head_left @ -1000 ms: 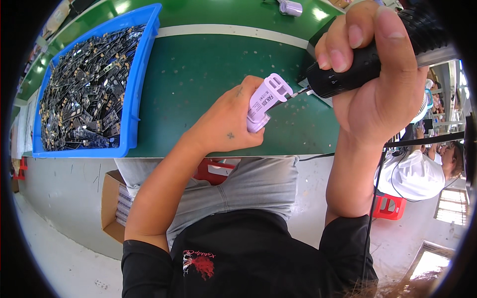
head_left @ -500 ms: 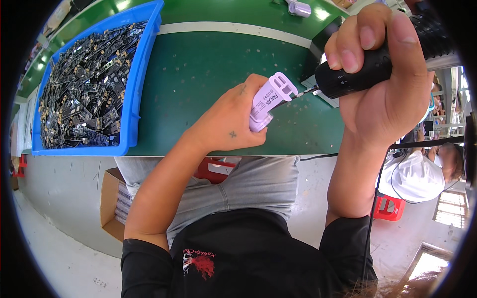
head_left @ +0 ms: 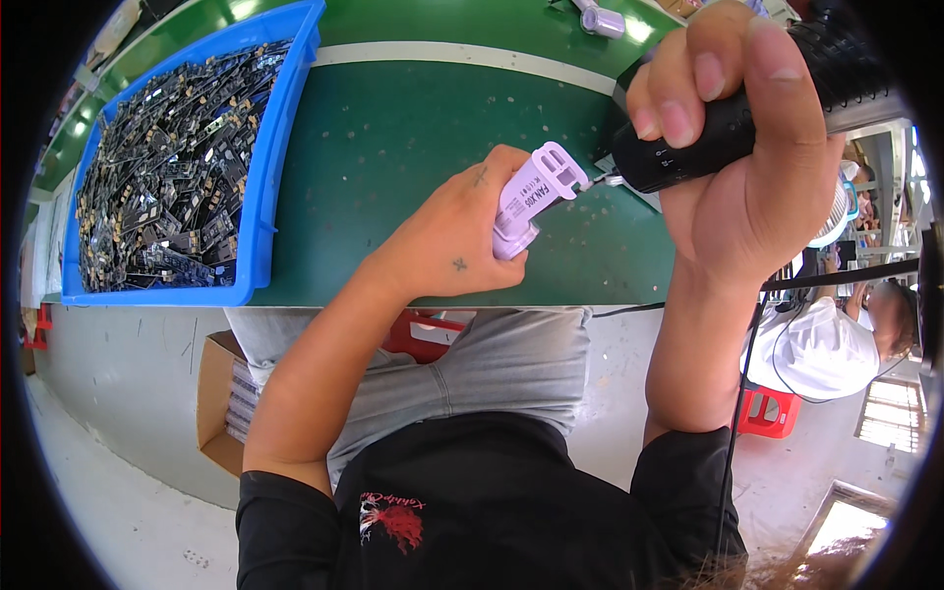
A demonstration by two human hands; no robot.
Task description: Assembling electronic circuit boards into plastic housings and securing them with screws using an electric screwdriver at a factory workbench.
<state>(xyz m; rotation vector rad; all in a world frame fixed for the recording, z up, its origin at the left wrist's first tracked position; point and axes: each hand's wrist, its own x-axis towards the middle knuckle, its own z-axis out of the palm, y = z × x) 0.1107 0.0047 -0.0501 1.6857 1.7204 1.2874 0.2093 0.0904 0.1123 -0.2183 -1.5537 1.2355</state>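
In my left hand (head_left: 462, 231) is a small lilac plastic housing (head_left: 519, 202) with dark print and slots in its upper end. The fingers wrap its far side and stay mostly hidden. My right hand (head_left: 747, 147), raised over the table's right side, is closed round a black electric screwdriver (head_left: 688, 147). Its bit points left and meets the housing's right edge near the slotted end. Whether a screw sits under the tip is too small to tell.
A blue bin (head_left: 258, 211) heaped with dark circuit boards (head_left: 177, 167) stands on the green table (head_left: 393, 118) at left. A lilac and silver part (head_left: 602, 22) lies at the far edge. A cardboard box (head_left: 221, 393) is below. One person in white (head_left: 821, 344) sits at right.
My right hand and the screwdriver have moved a little left, toward the housing, and less of the bit shows. My left hand and the housing are nearly still.
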